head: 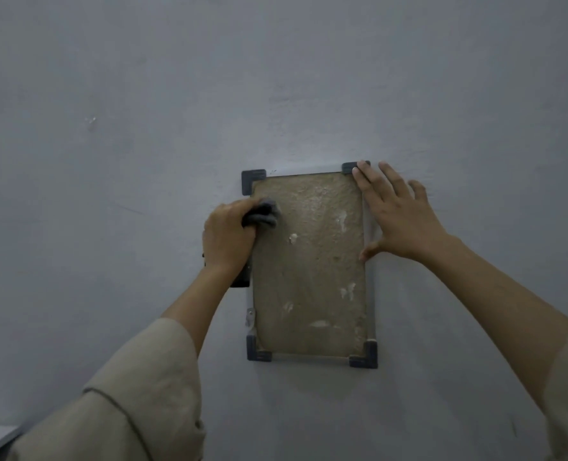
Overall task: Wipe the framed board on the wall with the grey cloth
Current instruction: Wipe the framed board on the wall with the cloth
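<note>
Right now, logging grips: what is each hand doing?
Left hand: grips the cloth against the board.
Right hand: open, flat on the frame's right edge.

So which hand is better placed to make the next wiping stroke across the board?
Left. The left hand already grips the grey cloth against the framed board near its upper left. The right hand lies flat on the right frame edge, holding nothing.
</note>
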`<state>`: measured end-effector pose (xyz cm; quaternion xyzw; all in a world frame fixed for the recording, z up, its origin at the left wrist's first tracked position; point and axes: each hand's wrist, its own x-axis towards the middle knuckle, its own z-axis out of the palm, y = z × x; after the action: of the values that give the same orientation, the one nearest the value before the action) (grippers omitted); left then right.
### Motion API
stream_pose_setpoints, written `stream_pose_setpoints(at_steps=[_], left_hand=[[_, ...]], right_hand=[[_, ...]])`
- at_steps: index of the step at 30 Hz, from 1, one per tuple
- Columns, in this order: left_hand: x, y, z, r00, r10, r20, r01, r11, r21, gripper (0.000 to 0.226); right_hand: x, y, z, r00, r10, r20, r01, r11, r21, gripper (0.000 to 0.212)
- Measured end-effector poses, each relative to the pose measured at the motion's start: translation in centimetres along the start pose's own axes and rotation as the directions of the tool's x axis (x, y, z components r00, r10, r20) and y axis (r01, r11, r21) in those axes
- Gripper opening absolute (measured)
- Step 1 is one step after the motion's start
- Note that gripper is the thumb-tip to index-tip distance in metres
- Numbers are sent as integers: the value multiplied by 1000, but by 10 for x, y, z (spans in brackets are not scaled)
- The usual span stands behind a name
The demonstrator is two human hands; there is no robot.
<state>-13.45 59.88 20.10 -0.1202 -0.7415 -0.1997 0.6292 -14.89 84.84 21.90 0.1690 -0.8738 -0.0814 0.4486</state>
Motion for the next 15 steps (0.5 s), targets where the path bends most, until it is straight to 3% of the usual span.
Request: stream_pose_setpoints(at_steps=[3, 7, 9, 13, 15], left_hand=[[9, -3, -2, 971, -184, -151, 173, 981, -86, 41], [-5, 1, 6, 999, 24, 35, -24, 1000, 0, 42], [-4, -4, 3, 996, 53, 71, -53, 999, -4, 42], [14, -4, 0, 984, -134, -120, 119, 985, -127, 41], [13, 2, 3, 975, -154, -159, 135, 983, -122, 39]], right_hand=[[0, 3, -1, 1000, -11, 13, 11, 1000, -11, 141], [0, 5, -1, 1000, -11, 25, 11, 1000, -2, 142], [0, 4, -1, 1000, -7, 25, 7, 1000, 9, 143], [0, 5, 0, 1000, -8, 13, 8, 1000, 17, 143], [0, 5, 1, 1000, -8, 12, 7, 1000, 25, 142]])
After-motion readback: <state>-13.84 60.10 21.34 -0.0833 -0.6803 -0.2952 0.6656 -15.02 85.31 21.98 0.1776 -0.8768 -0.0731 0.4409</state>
